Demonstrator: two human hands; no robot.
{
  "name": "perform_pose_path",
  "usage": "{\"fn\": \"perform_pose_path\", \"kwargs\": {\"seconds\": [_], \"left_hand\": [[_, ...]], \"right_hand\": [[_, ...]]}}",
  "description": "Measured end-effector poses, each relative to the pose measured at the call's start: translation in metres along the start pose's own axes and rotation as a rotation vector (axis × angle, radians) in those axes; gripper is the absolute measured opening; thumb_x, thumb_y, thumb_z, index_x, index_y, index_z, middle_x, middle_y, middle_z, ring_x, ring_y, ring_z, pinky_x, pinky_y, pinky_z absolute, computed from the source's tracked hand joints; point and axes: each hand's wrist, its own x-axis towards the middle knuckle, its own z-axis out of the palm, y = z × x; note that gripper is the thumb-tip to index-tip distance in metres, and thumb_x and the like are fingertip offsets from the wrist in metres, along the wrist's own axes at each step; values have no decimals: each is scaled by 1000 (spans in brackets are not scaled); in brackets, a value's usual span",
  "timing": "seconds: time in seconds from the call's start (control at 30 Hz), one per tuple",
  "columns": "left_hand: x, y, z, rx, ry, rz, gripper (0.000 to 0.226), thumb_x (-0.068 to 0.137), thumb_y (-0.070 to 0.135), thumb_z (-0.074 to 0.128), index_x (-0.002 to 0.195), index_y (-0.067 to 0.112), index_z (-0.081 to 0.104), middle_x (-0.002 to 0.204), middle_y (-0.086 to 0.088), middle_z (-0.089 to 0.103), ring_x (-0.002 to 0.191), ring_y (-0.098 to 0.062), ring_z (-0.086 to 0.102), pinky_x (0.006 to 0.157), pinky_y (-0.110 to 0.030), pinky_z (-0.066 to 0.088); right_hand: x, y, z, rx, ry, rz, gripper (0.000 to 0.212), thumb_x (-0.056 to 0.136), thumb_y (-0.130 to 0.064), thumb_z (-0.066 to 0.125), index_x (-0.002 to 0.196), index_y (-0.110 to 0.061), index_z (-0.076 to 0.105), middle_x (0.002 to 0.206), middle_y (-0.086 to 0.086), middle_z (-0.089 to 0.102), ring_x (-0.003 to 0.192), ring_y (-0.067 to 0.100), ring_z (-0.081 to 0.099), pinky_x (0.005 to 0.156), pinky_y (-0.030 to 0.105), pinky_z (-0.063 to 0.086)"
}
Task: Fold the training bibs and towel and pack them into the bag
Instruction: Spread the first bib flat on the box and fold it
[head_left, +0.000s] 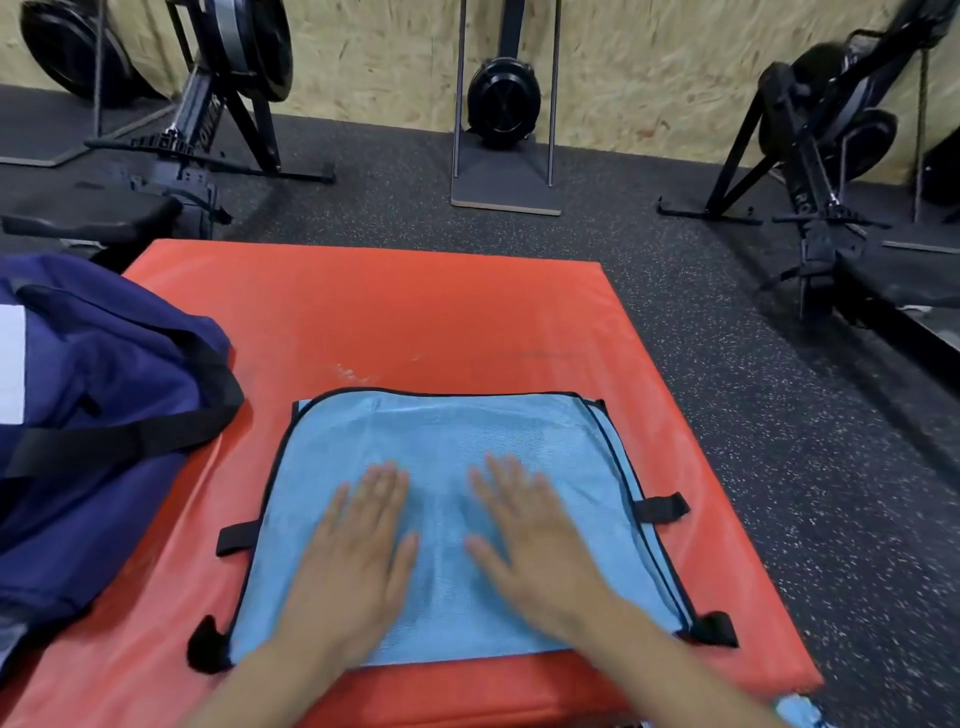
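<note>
Both my hands lay flat, fingers straight and spread, gripping nothing. My left hand (358, 566) pressed palm-down on the lower left part of the light blue mesh training bib (447, 519), and my right hand (535, 551) pressed beside it on the lower middle, the two thumbs apart with a strip of mesh between them. The bib was folded into a rough rectangle with black piping along its edges, and short black straps (662, 508) stuck out at its left and right sides and at both near corners. It rested in the lower centre of the frame on a red padded mat (415, 322). A navy blue bag (98, 426) with black webbing handles sat on the left edge of the mat, just beside the bib but not touching it. A bit of another light blue fabric (800, 714) showed at the bottom right corner. Beyond the mat lay a dark speckled rubber floor (753, 467), with rowing machines (223, 104) standing against a chipboard wall (649, 62) along the top.
</note>
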Motion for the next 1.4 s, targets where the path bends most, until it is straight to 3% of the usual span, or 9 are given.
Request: {"fn": "perform_pose_path", "kwargs": {"seconds": [0.1, 0.23, 0.47, 0.67, 0.83, 0.97, 1.1, 1.27, 1.4], "left_hand": [[-15, 8, 6, -16, -48, 39, 64, 105, 45, 15, 153, 9, 35, 163, -4, 26, 151, -18, 24, 121, -42, 16], [-14, -33, -2, 68, -43, -84, 66, 102, 48, 23, 154, 10, 36, 162, -6, 29, 151, -19, 25, 122, -40, 12], [-7, -73, -12, 51, -68, -181, 71, 98, 52, 20, 155, 12, 34, 163, -4, 27, 151, -15, 21, 121, -34, 12], [6, -87, -17, 50, -52, -106, 70, 101, 53, 19, 153, 10, 37, 162, -4, 28, 150, -15, 23, 122, -33, 10], [3, -80, -31, 90, -66, -75, 68, 102, 49, 20, 149, 5, 44, 157, -10, 38, 146, -23, 35, 119, -42, 20], [-18, -69, -47, 118, -103, -60, 70, 104, 50, 13, 150, 6, 42, 157, -8, 39, 147, -22, 33, 119, -43, 20], [-48, -56, -63, 131, -89, -68, 63, 102, 47, 24, 141, 8, 55, 145, -10, 53, 136, -28, 47, 113, -43, 28], [-68, -24, -69, 100, -15, -135, 49, 96, 45, 35, 126, 22, 66, 100, 0, 51, 88, -25, 54, 73, -39, 47], [-68, -12, -52, 106, -119, -179, 51, 98, 50, 26, 125, 26, 62, 116, 2, 57, 103, -23, 57, 77, -38, 48]], "right_hand": [[-10, -20, 10, -23, -72, -90, 64, 102, -61, 23, 159, -36, 11, 167, -10, -3, 153, 10, -11, 123, 38, -7], [-11, 41, 0, -93, 6, 235, 64, 100, -60, 12, 160, -36, 8, 167, -8, -7, 152, 9, -15, 124, 38, -5], [1, 72, -28, 8, 114, 490, 53, 103, -53, 35, 152, -35, 38, 166, 10, 16, 154, 24, 11, 123, 40, 12], [60, 102, -43, 369, -13, 633, 48, 101, -39, 50, 147, -28, 47, 160, 4, 31, 148, 22, 26, 119, 35, 19], [49, 108, -52, 435, 43, 711, 48, 104, -22, 47, 150, -12, 43, 160, 5, 29, 146, 22, 31, 116, 30, 23], [6, 108, -61, 409, 57, 822, 52, 102, -24, 43, 153, -14, 38, 161, 4, 26, 133, 29, 47, 110, 40, 38], [-40, 103, -65, 365, 48, 867, 51, 102, -22, 42, 152, -11, 38, 163, 7, 25, 148, 26, 26, 121, 41, 23], [-78, 94, -63, 170, -10, 880, 64, 100, -38, 49, 158, -23, 26, 165, 14, 11, 153, 30, 7, 123, 42, 12], [-74, 88, -56, 128, 50, 668, 62, 98, -37, 56, 155, -26, 33, 166, 10, 11, 154, 27, 2, 124, 43, 8]]}}
